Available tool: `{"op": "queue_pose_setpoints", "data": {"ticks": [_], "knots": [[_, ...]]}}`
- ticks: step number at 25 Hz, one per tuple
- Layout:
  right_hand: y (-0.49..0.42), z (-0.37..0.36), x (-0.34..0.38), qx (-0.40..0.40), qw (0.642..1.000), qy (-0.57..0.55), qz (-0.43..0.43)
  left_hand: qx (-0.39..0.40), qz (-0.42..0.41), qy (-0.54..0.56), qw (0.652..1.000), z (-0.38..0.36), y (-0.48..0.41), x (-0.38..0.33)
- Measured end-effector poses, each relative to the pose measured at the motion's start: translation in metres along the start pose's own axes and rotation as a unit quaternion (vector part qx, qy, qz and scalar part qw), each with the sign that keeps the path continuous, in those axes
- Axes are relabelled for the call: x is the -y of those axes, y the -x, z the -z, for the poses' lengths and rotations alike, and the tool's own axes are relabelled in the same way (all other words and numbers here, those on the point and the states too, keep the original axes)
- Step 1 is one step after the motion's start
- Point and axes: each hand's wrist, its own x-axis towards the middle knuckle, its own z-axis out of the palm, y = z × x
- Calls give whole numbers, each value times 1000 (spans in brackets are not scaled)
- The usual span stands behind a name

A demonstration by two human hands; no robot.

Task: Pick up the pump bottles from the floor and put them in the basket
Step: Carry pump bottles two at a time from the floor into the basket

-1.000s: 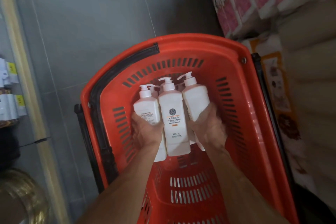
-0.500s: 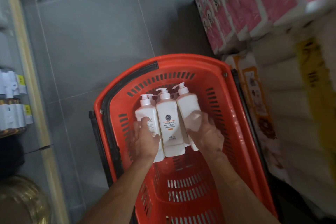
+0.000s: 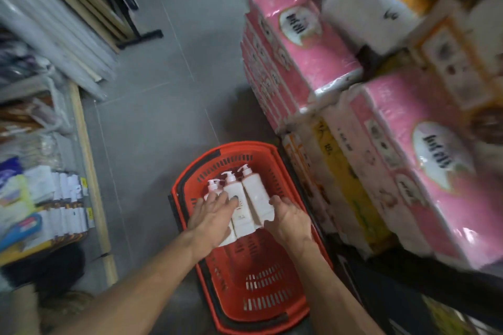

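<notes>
Three pump bottles (image 3: 243, 223) lie lengthwise in the basket (image 3: 236, 145), pumps far; left hand (image 3: 211, 215) rests spread on them, right hand (image 3: 288, 219), loosely open, touches the rightmost.

One wide-angle view, worn on the person's head, looks forward and steeply down an aisle onto the grey tiled floor (image 3: 163, 117). The red basket (image 3: 275, 261) lies low in the frame's centre, within arm's reach. A shelf (image 3: 54, 198) fills the left edge and stacked tissue packs (image 3: 299, 49) the right, both blurred.
</notes>
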Motion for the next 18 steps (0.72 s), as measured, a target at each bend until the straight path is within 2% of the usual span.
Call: {"op": "queue_pose_setpoints", "data": {"ticks": [4,9,14,18], "knots": [[90,79,10,-37,999,4,10,-65,-37,-41,996,80,75,-39],[181,137,21,-75,997,9,-4,-103,-93,-67,988,128,139,-78],[260,153,28,-124,989,-1,-78,-113,-166,-115,973,175,176,-95],[324,153,30,-181,970,-36,-160,-131,-273,-165,939,202,197,-118]]}}
